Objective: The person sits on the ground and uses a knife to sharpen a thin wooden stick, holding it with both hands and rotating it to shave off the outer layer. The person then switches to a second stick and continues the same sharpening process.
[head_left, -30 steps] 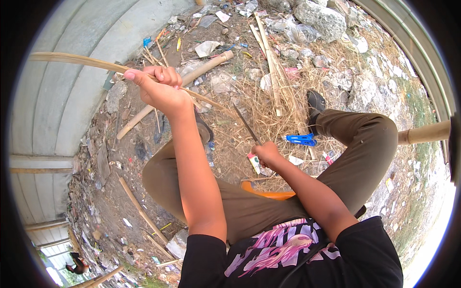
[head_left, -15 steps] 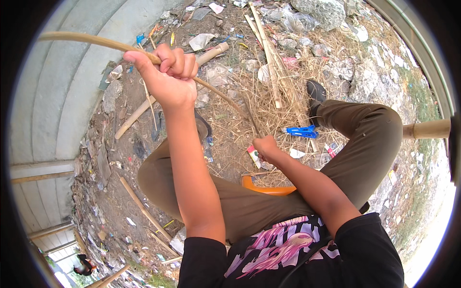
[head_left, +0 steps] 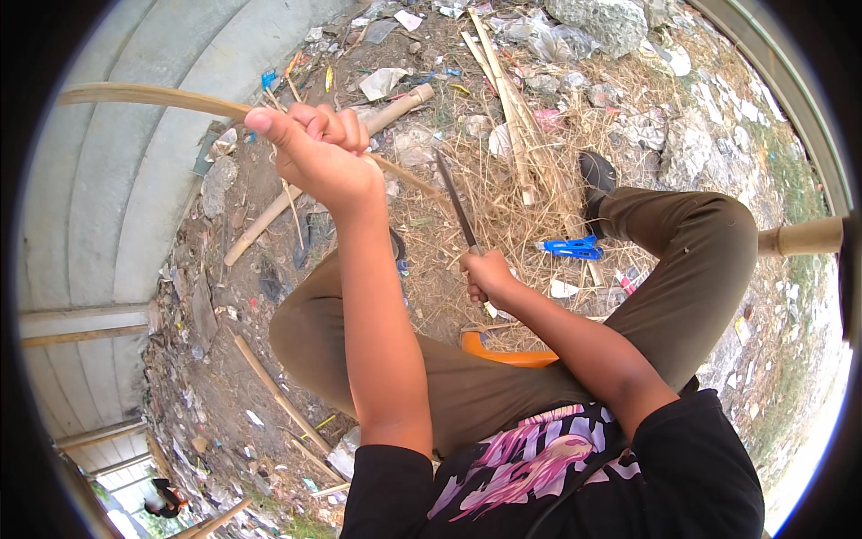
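Observation:
My left hand (head_left: 328,160) is raised at upper left, its fingers closed round a long, thin bamboo strip (head_left: 171,96). One end of the strip reaches out far left across the grey wall; the other slopes down to the right, between my knees. In my right hand (head_left: 489,277) is a knife (head_left: 456,202), gripped by the handle. Its narrow dark blade points up and slightly left, close to the strip's lower end. I cannot tell whether blade and strip touch. Pale shavings (head_left: 503,216) lie heaped on the ground under the blade.
An orange plastic seat (head_left: 507,357) shows under my legs. Beside the shavings lies a blue plastic-handled tool (head_left: 572,247). Split bamboo strips (head_left: 507,108) and a bamboo pole (head_left: 269,225) lie on the littered ground. A grey wall (head_left: 99,189) rises at left; a person (head_left: 163,499) is far off at lower left.
My left hand has shifted slightly right and down with the bamboo strip. The knife in my right hand has swung more upright, and its blade shows broader.

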The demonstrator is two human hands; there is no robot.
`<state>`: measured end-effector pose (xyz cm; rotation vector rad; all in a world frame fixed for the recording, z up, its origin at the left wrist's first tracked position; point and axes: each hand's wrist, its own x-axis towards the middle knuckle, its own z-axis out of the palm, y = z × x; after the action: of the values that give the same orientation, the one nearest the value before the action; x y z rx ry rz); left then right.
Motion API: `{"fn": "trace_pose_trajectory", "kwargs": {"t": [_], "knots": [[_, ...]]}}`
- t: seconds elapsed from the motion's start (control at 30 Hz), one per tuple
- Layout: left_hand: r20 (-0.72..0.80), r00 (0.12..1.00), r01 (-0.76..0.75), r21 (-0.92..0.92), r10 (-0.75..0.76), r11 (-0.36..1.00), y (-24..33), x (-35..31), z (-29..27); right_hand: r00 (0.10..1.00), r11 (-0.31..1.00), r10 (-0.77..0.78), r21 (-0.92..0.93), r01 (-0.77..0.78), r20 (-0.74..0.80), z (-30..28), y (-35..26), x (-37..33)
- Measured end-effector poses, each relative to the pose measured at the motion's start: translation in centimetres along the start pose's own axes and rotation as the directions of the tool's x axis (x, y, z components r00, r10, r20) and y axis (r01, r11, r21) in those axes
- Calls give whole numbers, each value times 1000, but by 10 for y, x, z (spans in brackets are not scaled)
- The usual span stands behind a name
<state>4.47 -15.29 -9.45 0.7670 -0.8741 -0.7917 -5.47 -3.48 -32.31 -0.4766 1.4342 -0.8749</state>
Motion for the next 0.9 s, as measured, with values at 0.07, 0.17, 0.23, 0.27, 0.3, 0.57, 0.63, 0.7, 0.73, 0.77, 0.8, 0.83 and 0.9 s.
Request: {"fn": "trace_pose_trajectory", "kwargs": {"t": [0.07, 0.17, 0.23, 0.27, 0.3, 0.57, 0.63, 0.7, 0.73, 0.77, 0.8, 0.83, 0.9], "knots": [[23, 999, 33, -46, -32, 998, 4, 11, -20, 980, 979, 173, 96, -183, 101, -2, -22, -6], [80, 996, 51, -108, -42, 993, 6, 18, -35, 993, 993, -108, 62, 105, 52, -10, -66, -10], [100, 994, 57, -118, -45, 991, 5, 17, -37, 928, 924, -360, 97, 369, -96, -9, -75, -20], [109, 993, 65, -122, -52, 990, 5, 15, -38, 866, 867, -469, 97, 489, -174, -7, -75, -24], [103, 993, 77, -118, -65, 990, 2, 12, -37, 836, 814, -504, 203, 544, -215, -1, -63, -24], [236, 966, 136, -126, -103, 983, 3, 14, -25, 983, 865, -175, -484, 132, -45, -13, 2, -14], [288, 949, 173, -135, -129, 976, 6, 12, -25, 947, 940, -320, -132, 315, -21, -7, -32, -23], [302, 944, 179, -138, -131, 974, 2, 9, -21, 900, 884, -430, 171, 435, -72, -3, -56, -24], [313, 940, 184, -135, -135, 974, 1, 7, -19, 878, 829, -465, 292, 477, -113, 0, -60, -24], [304, 944, 175, -123, -130, 977, 1, 4, -17, 855, 757, -494, 405, 513, -161, 0, -61, -24], [317, 939, 181, -126, -134, 975, 0, 2, -18, 919, 833, -379, 392, 391, -112, 2, -45, -23], [335, 933, 188, -132, -135, 973, -1, 2, -16, 964, 889, -257, 375, 264, -69, 5, -19, -20], [329, 935, 196, -165, -134, 967, 1, 6, -20, 998, 954, -6, 299, -13, 62, 2, -10, -13]]}}
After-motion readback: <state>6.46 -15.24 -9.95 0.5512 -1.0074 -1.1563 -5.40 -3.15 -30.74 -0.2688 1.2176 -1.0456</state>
